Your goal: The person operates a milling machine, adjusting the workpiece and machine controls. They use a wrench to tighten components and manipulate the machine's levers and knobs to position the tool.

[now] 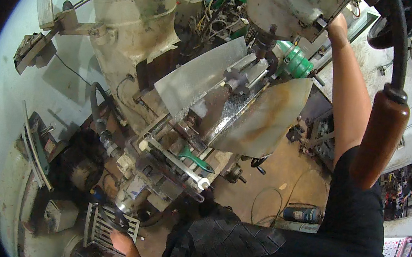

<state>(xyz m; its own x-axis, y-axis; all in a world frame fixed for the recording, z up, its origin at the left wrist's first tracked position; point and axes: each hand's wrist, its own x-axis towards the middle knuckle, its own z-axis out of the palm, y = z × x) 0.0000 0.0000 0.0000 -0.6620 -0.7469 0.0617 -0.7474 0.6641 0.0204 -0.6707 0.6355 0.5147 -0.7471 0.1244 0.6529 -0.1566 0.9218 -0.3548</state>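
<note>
My left hand (pixel 122 242) is low on the left, closed at the dark crank handle (pixel 118 218) at the end of the milling machine's table; its fingers show only in part. My right hand (pixel 337 28) reaches up to the right side of the milling head (pixel 293 11), and its fingers are hidden behind the housing. Below the head, the spindle and cutter (pixel 265 45) stand over a metal workpiece (pixel 239 79) clamped on the table. Bright metal chips (pixel 230 113) lie around it. Two sheet guards flank it, one clear grey (pixel 199 74), one rust-stained (pixel 268 120).
A combination wrench (pixel 174 161) and a green-handled brush (pixel 195 158) lie at the table's near end. A brown cylindrical handle (pixel 382 138) hangs at right, near my arm. A green dividing unit (pixel 295 60) sits at the far end. A blue cylinder (pixel 303 213) and cable lie on the floor.
</note>
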